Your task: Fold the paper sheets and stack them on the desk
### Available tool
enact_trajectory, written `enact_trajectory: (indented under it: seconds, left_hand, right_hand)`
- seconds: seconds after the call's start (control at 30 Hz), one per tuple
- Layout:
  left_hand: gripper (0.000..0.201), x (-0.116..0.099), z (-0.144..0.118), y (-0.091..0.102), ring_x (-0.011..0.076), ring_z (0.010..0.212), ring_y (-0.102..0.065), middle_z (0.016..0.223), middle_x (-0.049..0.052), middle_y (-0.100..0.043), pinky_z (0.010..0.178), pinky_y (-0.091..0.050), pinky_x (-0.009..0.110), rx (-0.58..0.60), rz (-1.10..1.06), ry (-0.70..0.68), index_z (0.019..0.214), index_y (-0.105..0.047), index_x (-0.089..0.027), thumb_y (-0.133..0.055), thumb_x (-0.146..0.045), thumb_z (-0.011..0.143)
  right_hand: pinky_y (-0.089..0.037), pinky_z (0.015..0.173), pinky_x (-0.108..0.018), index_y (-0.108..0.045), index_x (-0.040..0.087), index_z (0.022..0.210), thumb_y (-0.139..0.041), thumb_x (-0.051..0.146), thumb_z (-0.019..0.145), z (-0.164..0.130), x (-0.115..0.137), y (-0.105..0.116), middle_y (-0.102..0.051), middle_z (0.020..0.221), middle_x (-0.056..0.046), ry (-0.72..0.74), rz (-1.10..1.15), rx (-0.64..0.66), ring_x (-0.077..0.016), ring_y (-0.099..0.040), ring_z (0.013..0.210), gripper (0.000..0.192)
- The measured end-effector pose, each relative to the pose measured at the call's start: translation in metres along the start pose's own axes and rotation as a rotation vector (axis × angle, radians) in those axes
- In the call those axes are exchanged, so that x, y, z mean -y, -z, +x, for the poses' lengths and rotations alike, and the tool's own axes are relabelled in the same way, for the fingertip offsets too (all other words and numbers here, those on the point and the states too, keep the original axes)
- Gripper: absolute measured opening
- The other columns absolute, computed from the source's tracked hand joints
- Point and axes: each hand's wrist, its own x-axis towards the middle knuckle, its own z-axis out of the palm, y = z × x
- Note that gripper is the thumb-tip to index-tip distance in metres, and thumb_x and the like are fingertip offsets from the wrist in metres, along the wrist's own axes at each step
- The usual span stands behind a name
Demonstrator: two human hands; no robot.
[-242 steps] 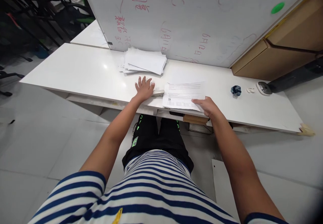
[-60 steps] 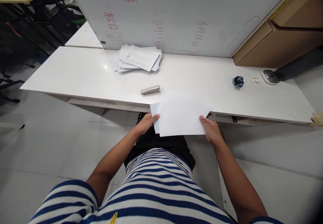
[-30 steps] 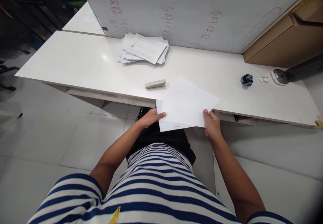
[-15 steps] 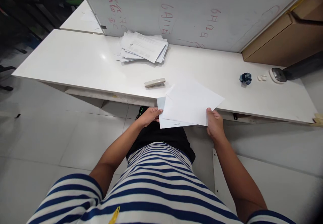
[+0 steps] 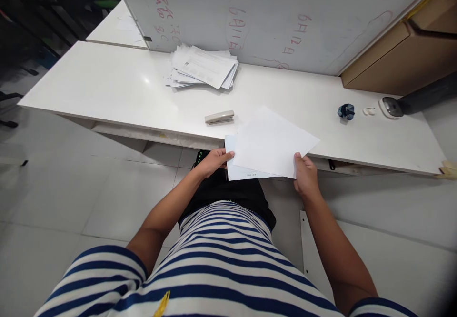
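White sheets (image 5: 273,148), two, held by left hand (image 5: 214,161) and right hand (image 5: 304,176).

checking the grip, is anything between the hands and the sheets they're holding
Nothing visible. The left hand pinches the lower sheet at its left edge, and the right hand grips the top sheet at its near right corner. The stapler lies apart on the desk.
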Motion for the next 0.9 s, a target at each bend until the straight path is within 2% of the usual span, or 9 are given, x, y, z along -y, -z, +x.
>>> enact_trajectory:
  seconds: [0.3, 0.5, 0.57, 0.63, 0.77, 0.83, 0.9]
  left_hand:
    - [0.035, -0.040, 0.001, -0.024, 0.0144, 0.081, -0.066, 0.090, 0.007, -0.073, 0.081, -0.054, 0.033, 0.154, -0.158, -0.067, 0.090, -0.068, -0.012, -0.079, -0.041, 0.074]
    - [0.037, -0.044, 0.003, -0.031, 0.0147, 0.081, -0.066, 0.090, 0.008, -0.072, 0.081, -0.054, 0.033, 0.182, -0.131, -0.065, 0.093, -0.067, -0.012, -0.079, -0.041, 0.074]
    - [0.036, -0.042, 0.005, -0.032, 0.0158, 0.081, -0.066, 0.091, 0.008, -0.072, 0.080, -0.054, 0.034, 0.145, -0.086, -0.073, 0.097, -0.066, -0.012, -0.078, -0.039, 0.076]
    - [0.038, -0.042, 0.008, -0.034, 0.0171, 0.080, -0.066, 0.092, 0.008, -0.072, 0.078, -0.054, 0.035, 0.038, 0.014, -0.115, 0.107, -0.062, -0.013, -0.074, -0.035, 0.078]
    - [0.065, -0.046, 0.017, -0.044, 0.0215, 0.084, -0.066, 0.101, 0.008, -0.069, 0.079, -0.052, 0.038, -0.219, 0.336, -0.256, 0.138, -0.036, -0.020, -0.067, -0.026, 0.081]
    - [0.078, -0.050, 0.023, -0.051, 0.0248, 0.091, -0.066, 0.110, 0.011, -0.067, 0.082, -0.051, 0.040, -0.252, 0.446, -0.333, 0.144, -0.025, -0.022, -0.068, -0.026, 0.079]
    - [0.088, -0.052, 0.031, -0.058, 0.0275, 0.094, -0.065, 0.116, 0.013, -0.064, 0.084, -0.050, 0.042, -0.237, 0.488, -0.374, 0.147, -0.019, -0.023, -0.071, -0.027, 0.076]
  right_hand:
    - [-0.058, 0.060, -0.027, -0.067, 0.018, 0.093, -0.076, 0.055, 0.069, 0.009, 0.013, -0.003, -0.071, 0.076, -0.002, -0.035, 0.080, -0.019, -0.0168, -0.068, 0.068, 0.044]
    - [-0.060, 0.065, -0.028, -0.068, 0.018, 0.098, -0.076, 0.054, 0.069, 0.015, 0.011, -0.004, -0.073, 0.087, -0.003, -0.020, 0.111, -0.013, -0.0166, -0.070, 0.074, 0.046]
    - [-0.060, 0.067, -0.029, -0.068, 0.018, 0.097, -0.076, 0.054, 0.069, 0.016, 0.011, -0.004, -0.073, 0.085, -0.003, -0.033, 0.103, -0.023, -0.0172, -0.070, 0.074, 0.046]
    - [-0.060, 0.070, -0.031, -0.067, 0.018, 0.095, -0.077, 0.053, 0.068, 0.017, 0.010, -0.004, -0.073, 0.082, -0.003, -0.018, 0.097, -0.032, -0.0180, -0.071, 0.075, 0.046]
    - [-0.059, 0.079, -0.035, -0.065, 0.018, 0.093, -0.082, 0.046, 0.061, 0.018, 0.007, -0.003, -0.073, 0.085, -0.002, 0.048, 0.122, -0.046, -0.0175, -0.070, 0.077, 0.046]
    - [-0.058, 0.079, -0.035, -0.065, 0.018, 0.093, -0.084, 0.042, 0.059, 0.017, 0.004, -0.001, -0.074, 0.087, -0.002, 0.031, 0.128, -0.050, -0.0168, -0.070, 0.077, 0.046]
    - [-0.058, 0.080, -0.035, -0.065, 0.019, 0.094, -0.084, 0.041, 0.058, 0.015, 0.001, 0.001, -0.074, 0.090, -0.002, 0.014, 0.144, -0.051, -0.0167, -0.070, 0.078, 0.046]
